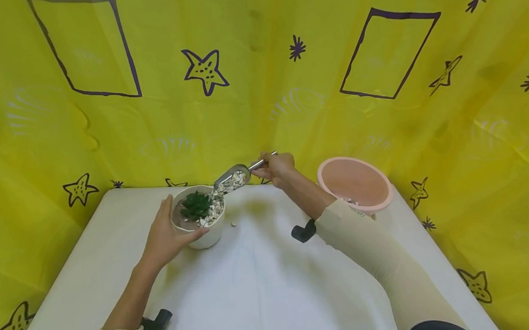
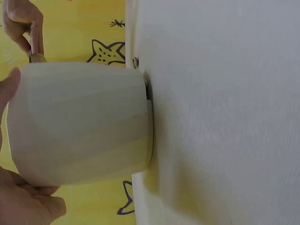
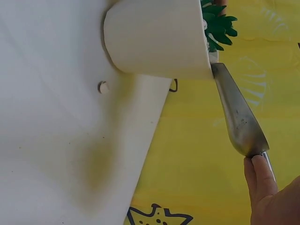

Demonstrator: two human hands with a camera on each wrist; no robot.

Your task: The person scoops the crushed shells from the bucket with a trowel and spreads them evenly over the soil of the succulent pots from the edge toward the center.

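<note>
The faceted white pot (image 1: 205,238) with a round mouth stands on the white-covered table (image 1: 254,287), towards its far edge and left of centre. The left hand (image 1: 168,237) grips it, thumb on the near side and fingers around the left of the rim. The pot holds a green rosette-shaped succulent (image 1: 196,204), with white stone chips (image 1: 210,214) covering the surface mainly to the plant's right. The right hand (image 1: 279,168) is closed around the handle of a silver metal scoop (image 3: 241,122), which is tilted down to the pot's right rim and carries more chips; whether metal touches rim cannot be determined. One loose pale chip (image 1: 234,224) lies on the table just beside the pot. A round pink basin (image 1: 388,195), pale bits visible inside, sits beyond the right forearm, before a yellow patterned curtain (image 1: 252,115)
</note>
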